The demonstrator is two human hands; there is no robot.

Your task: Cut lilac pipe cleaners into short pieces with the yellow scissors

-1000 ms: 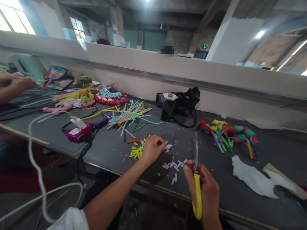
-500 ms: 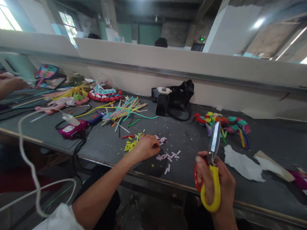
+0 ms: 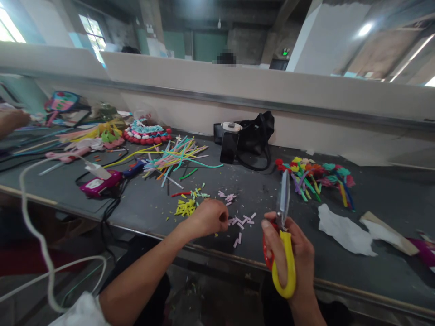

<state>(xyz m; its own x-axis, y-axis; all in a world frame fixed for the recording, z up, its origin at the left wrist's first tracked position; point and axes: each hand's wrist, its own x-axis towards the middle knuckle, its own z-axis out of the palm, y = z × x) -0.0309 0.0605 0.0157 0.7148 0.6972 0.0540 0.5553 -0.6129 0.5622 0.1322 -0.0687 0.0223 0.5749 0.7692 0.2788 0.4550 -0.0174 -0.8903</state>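
Note:
My right hand (image 3: 295,253) grips a pair of scissors (image 3: 284,199) with one red and one yellow handle, blades pointing up and pressed together. My left hand (image 3: 210,217) is curled above the table, its fingertips turned away, so whatever they pinch is hidden. Close by on its left lies a heap of short yellow pieces (image 3: 185,207), with pale green bits (image 3: 197,194) behind. Short lilac pieces (image 3: 243,221) are scattered on the dark table (image 3: 258,244) between my two hands.
Long coloured strips (image 3: 180,156) lie in a pile behind my left hand. A purple glue gun (image 3: 102,183) with cables sits left. At the back are a black bag (image 3: 260,136) and phone (image 3: 229,147); right, colourful flowers (image 3: 306,170) and white paper (image 3: 343,231). Another person's hand (image 3: 13,121) shows far left.
My right hand has moved left with the scissors, toward my left hand. My left hand has shifted slightly down and right, still curled.

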